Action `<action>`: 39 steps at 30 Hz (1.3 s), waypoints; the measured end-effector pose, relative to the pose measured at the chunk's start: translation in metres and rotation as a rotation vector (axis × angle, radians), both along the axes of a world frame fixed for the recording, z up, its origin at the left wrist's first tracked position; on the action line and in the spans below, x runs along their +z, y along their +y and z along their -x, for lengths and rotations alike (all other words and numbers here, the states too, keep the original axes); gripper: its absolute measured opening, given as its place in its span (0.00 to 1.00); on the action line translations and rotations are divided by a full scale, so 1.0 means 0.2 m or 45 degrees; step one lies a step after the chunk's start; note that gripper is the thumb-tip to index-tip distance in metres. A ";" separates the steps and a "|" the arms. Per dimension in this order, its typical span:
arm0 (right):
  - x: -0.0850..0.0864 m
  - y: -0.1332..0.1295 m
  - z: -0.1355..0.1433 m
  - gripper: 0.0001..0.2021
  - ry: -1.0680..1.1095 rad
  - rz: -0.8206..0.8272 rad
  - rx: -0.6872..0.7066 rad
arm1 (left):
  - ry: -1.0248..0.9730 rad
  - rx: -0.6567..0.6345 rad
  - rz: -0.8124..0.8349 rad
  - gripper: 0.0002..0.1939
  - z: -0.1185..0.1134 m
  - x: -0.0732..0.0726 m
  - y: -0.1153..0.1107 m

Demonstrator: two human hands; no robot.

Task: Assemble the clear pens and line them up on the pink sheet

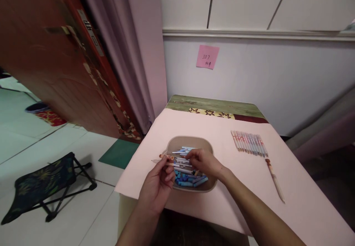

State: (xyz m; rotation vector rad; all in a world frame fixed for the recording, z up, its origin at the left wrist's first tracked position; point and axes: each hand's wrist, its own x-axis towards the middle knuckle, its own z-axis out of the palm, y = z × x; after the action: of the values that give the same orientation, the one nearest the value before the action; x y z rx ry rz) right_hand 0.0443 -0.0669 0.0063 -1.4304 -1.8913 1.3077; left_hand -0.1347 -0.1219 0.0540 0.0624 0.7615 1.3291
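Observation:
A beige plastic container [203, 141] sits on the table, with slim white and light-blue pen parts [181, 160] in its upper half and several blue caps [185, 177] towards its near side. At the container's left rim, my left hand [159, 177] is closed with thumb and fingers pinching pen parts [163, 157]: an orange-brown printed piece and a pale pointed piece sticking out to the left. My right hand [203, 161] reaches over the container from the right, fingertips bent together just above the white parts. Whatever lies between those fingertips is too small to make out.
A row of assembled pens [249, 143] lies right of the container, and a single pen [275, 181] lies nearer. The table wears a pale pink cover [222, 131]. Behind it is a wall with a pink note [208, 57]. A folding stool [46, 183] stands on the floor at left.

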 end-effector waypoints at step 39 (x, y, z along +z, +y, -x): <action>0.14 -0.02 0.12 0.12 -1.199 -0.497 0.089 | -0.063 -0.027 0.016 0.03 0.03 0.01 -0.02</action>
State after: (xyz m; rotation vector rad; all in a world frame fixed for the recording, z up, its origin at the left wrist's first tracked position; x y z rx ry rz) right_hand 0.0195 -0.0718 0.0344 -1.9319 -2.5690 0.1897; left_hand -0.1399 -0.1255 0.0554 0.0272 0.7253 1.3011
